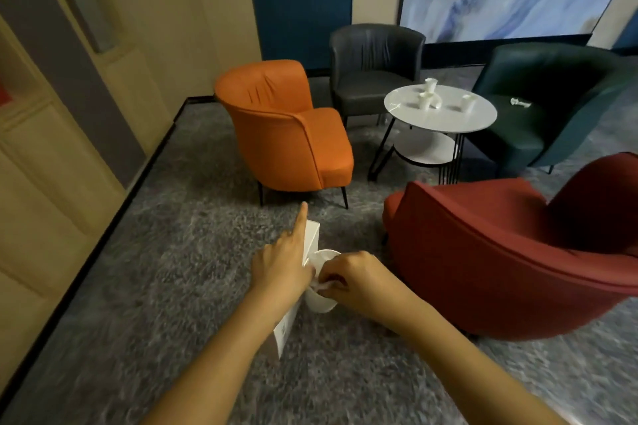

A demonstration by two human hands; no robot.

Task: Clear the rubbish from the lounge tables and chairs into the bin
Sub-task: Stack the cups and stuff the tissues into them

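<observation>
My left hand point(281, 269) holds a flat white box point(311, 238) against its palm, index finger pointing forward. A white paper cup point(321, 300) sits between both hands. My right hand point(348, 278) is closed on a crumpled white scrap at the cup's rim. Farther off, a round white table point(400, 103) carries several white paper cups point(429, 84), one lying on its side. A crumpled white wrapper point(519, 102) lies on the seat of the dark teal chair point(552, 79). No bin is in view.
An orange chair point(286, 128) stands ahead, a grey chair point(374, 62) behind it, a red chair point(500, 252) close on my right. Grey carpet point(155, 286) covers the floor. Wooden wall panels point(69, 114) run along the left.
</observation>
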